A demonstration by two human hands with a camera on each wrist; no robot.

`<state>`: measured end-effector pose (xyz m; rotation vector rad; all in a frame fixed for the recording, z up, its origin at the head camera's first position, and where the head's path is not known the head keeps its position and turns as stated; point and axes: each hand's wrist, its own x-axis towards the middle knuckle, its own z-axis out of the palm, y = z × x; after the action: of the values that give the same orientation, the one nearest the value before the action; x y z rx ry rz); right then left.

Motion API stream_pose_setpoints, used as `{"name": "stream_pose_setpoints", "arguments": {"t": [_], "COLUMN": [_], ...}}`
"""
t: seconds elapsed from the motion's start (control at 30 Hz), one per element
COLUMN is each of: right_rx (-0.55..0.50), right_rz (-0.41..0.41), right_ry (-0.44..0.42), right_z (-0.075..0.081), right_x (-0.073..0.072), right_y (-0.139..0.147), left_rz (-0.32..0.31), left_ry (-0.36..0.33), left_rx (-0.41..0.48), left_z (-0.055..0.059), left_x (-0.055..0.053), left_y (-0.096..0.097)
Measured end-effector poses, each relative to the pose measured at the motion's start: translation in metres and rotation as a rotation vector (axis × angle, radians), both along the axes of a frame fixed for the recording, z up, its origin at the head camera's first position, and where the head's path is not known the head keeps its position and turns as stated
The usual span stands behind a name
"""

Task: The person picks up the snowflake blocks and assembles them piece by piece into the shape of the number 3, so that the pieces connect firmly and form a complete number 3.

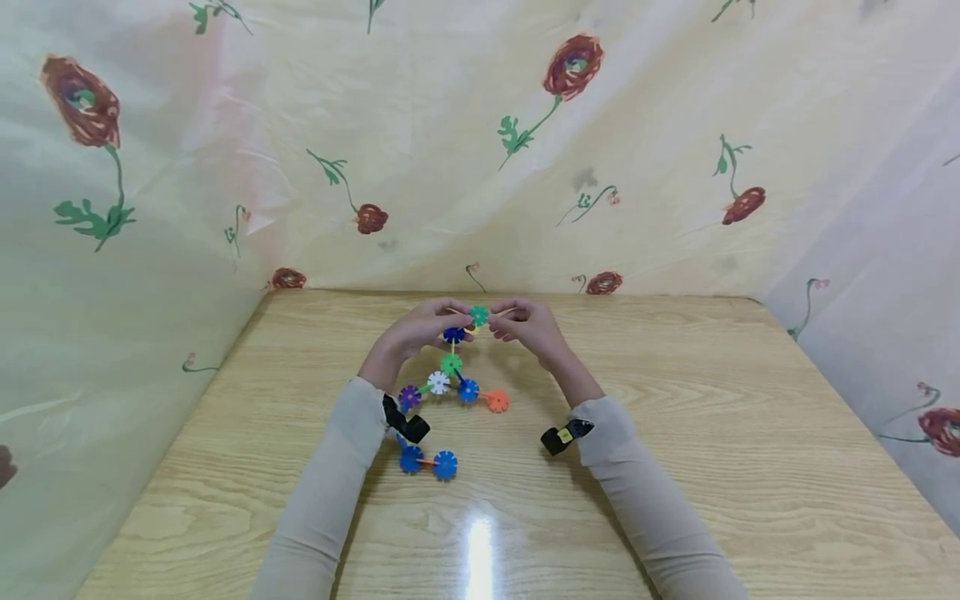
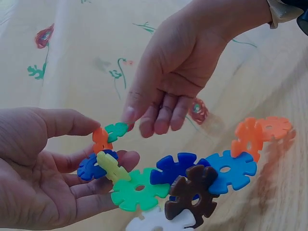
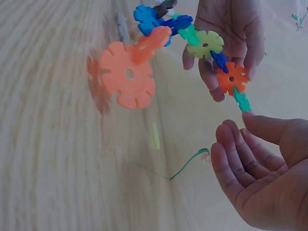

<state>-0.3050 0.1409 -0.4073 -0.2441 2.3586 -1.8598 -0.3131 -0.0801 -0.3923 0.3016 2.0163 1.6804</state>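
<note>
A chain of slotted, flower-shaped plastic discs hangs from my left hand (image 1: 418,330), whose thumb and forefinger pinch a small orange disc (image 2: 100,140) near its upper end. Slotted into that is a teal-green disc (image 2: 117,132), the topmost piece. My right hand (image 1: 531,327) has its thumb tip at the outer edge of this green disc and pinches it there. Lower down come a dark blue disc (image 2: 90,167), a yellow one (image 3: 206,44) and a light green one (image 2: 139,190). From there the chain branches to white (image 1: 438,382), purple (image 1: 409,396), blue (image 1: 468,391) and orange (image 1: 498,401) discs.
Blue discs (image 1: 446,465) joined by an orange piece lie nearer on the wooden table (image 1: 675,450), beside the left forearm. A yellow piece (image 3: 155,135) rests near the table's far edge. Behind hangs a flowered cloth (image 1: 450,150). Both wrists carry black cameras.
</note>
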Motion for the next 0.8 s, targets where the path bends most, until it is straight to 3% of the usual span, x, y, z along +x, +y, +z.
{"name": "stream_pose_setpoints", "arguments": {"t": [0.2,0.53,0.8], "right_rx": [0.126,0.449,0.465], "right_rz": [0.056,0.275,0.359], "right_ry": [-0.001,0.041,0.035], "right_z": [-0.009,-0.022,-0.023], "right_x": [-0.011,-0.039,-0.056], "right_y": [0.0,-0.003,-0.008], "left_rz": [0.006,0.043,0.051], "left_ry": [-0.012,0.003,0.003], "left_rx": [-0.01,-0.039,-0.025], "left_z": [0.001,0.004,0.004], "left_x": [-0.002,-0.001,-0.002], "left_y": [-0.004,-0.006,-0.008]}}
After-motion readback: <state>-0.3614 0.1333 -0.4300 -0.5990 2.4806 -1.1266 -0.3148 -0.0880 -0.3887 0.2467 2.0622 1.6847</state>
